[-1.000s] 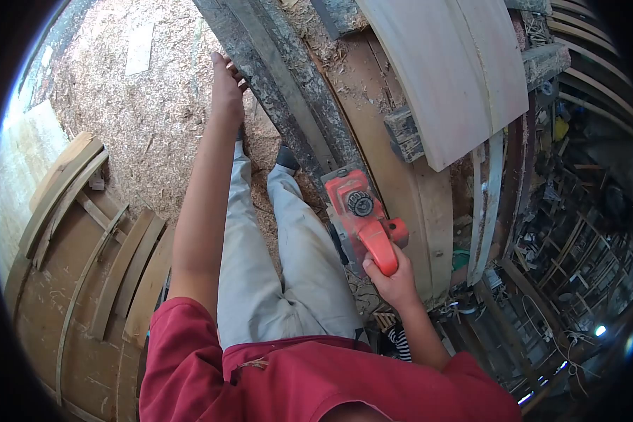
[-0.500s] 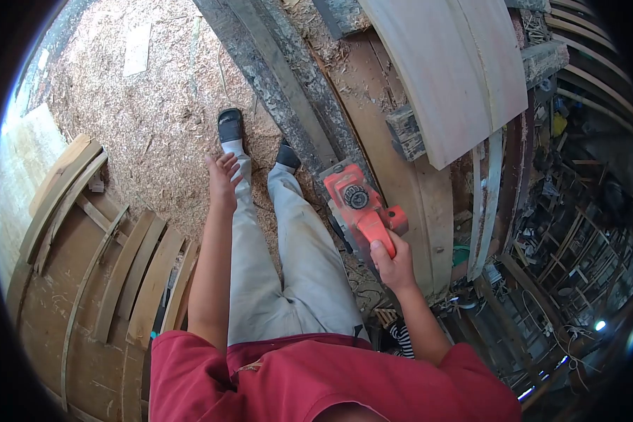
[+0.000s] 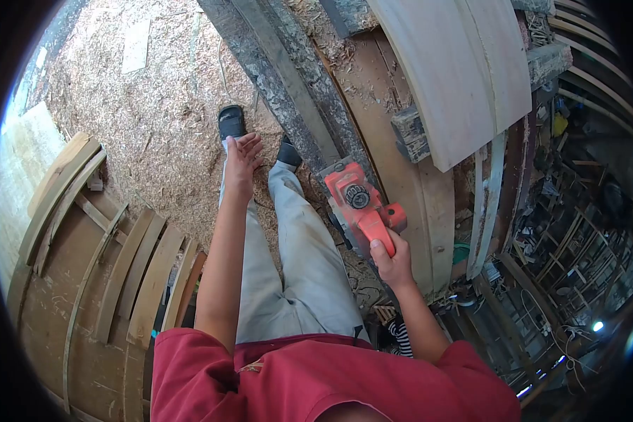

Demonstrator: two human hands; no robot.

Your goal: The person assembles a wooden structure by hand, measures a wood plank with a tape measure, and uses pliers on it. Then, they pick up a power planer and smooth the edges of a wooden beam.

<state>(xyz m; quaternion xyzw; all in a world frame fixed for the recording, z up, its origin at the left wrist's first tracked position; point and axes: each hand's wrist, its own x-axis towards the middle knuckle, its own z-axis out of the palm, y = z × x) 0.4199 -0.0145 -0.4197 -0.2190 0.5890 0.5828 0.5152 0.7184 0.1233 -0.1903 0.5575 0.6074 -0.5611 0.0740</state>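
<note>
My right hand is wrapped round the rear handle of a red electric planer. The planer rests at the near end of a long narrow wooden piece, its black round knob facing up. My left hand hangs in the air over my legs, fingers apart and holding nothing. It is to the left of the planer and does not touch it. The planer's underside is hidden from view.
Wood shavings cover the floor. Wide pale planks lie on wooden blocks at the upper right. Cut wooden strips lean at the lower left. Thin sticks and clutter fill the right side.
My left hand has moved to the right, closer to the planer. My right hand and the planer have stayed almost in place.
</note>
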